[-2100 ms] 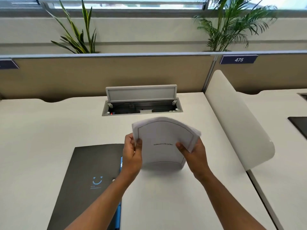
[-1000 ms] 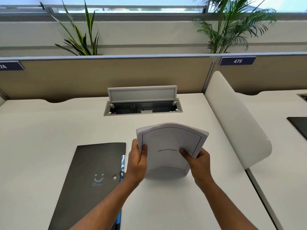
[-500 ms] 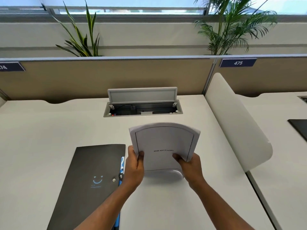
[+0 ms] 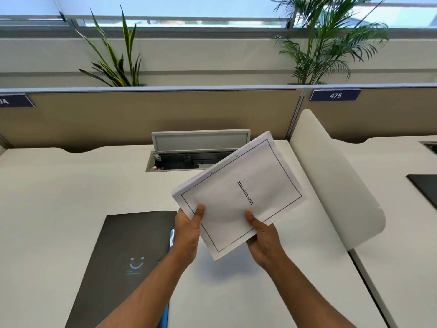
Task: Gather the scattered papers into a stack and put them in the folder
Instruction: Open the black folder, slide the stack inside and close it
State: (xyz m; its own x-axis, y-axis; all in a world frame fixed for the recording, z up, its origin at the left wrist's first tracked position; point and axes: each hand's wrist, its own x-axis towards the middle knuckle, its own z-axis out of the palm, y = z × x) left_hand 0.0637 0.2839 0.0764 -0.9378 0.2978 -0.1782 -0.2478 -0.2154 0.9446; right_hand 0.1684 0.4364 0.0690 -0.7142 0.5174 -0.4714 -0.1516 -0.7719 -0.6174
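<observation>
A stack of white papers [image 4: 238, 192] with a thin black border and the word BIBLIOGRAPHY on top is held above the white desk [image 4: 59, 197], turned on a slant with its long side running up to the right. My left hand [image 4: 188, 229] grips its near left corner, thumb on top. My right hand [image 4: 262, 237] grips the lower edge, thumb on the top sheet. A dark grey folder [image 4: 123, 261] with a light blue smiley lies shut on the desk to the left, a blue edge showing along its right side.
An open cable box [image 4: 189, 159] with a raised lid is set into the desk behind the papers. A white curved divider [image 4: 335, 181] bounds the desk on the right, a tan partition [image 4: 142, 114] at the back. A dark object [image 4: 425, 188] lies on the neighbouring desk.
The stack stood upright on the desk between both hands; now it is lifted and turned clockwise onto a slant, and both hands have moved with it.
</observation>
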